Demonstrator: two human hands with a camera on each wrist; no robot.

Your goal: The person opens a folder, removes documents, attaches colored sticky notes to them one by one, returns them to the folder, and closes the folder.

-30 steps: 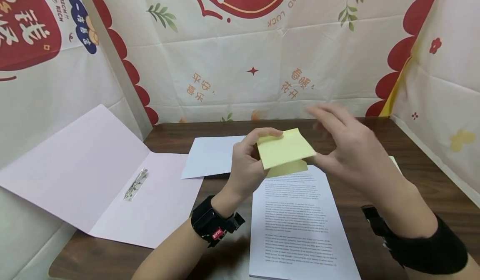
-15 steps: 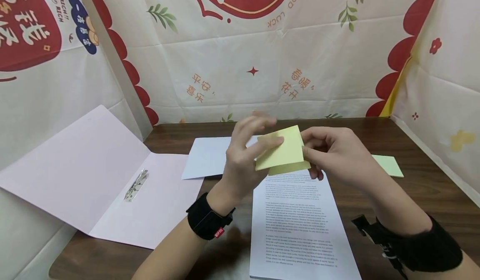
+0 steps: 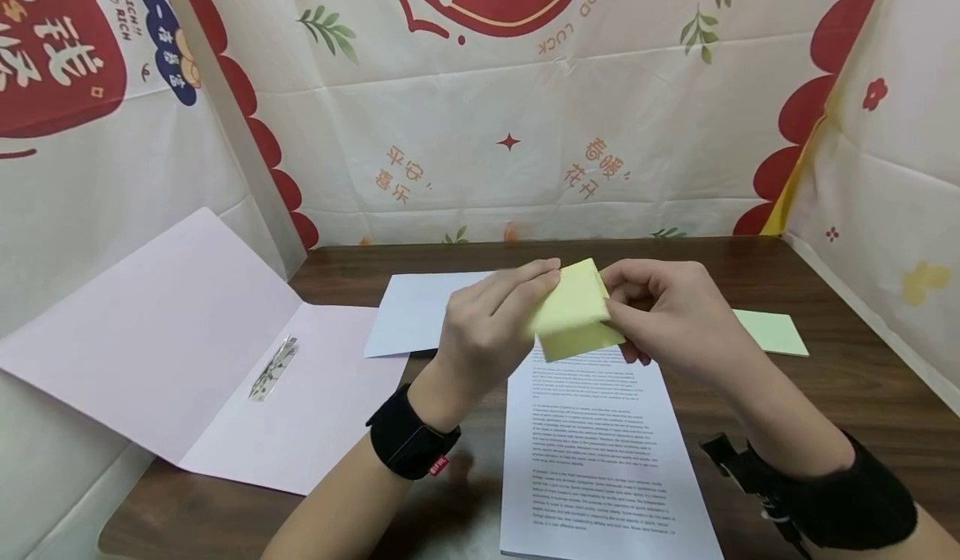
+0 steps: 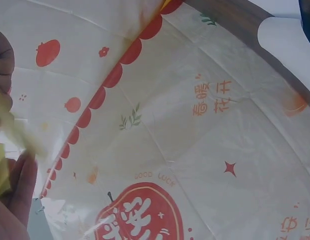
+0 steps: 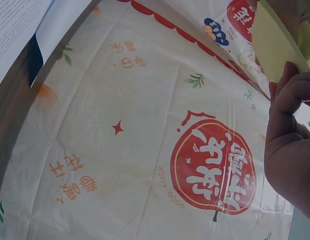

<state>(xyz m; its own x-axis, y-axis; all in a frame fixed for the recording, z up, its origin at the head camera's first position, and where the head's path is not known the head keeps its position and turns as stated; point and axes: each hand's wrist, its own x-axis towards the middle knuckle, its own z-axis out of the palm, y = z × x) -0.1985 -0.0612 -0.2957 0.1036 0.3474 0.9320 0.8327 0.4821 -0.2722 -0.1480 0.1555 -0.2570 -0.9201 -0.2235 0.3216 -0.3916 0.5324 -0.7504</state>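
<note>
Yellow sticky notes (image 3: 573, 302) are held up above the printed sheets (image 3: 585, 452), with an upper leaf and a lower flap standing apart at the front. My left hand (image 3: 487, 318) grips them from the left side, its fingers over the top edge; its thumb is hidden. At the right edge, my right hand (image 3: 678, 314) pinches the notes between thumb and bent forefinger. In the left wrist view only a blurred bit of yellow paper (image 4: 0, 170) shows at the far left. The right wrist view catches the yellow paper (image 5: 275, 42) at its upper right.
An open pale pink folder (image 3: 322, 402) with a metal clip (image 3: 273, 368) lies at the left. Behind my left hand is a white sheet (image 3: 423, 314). A pale green paper (image 3: 772, 332) lies on the dark wooden table (image 3: 750, 277) at right. Printed cloth (image 3: 450, 110) walls the back.
My left fingers have come down over the notes from a raised, spread pose. My right hand first swung in to the notes' right edge and stays there. The lower flap now hangs more visibly.
</note>
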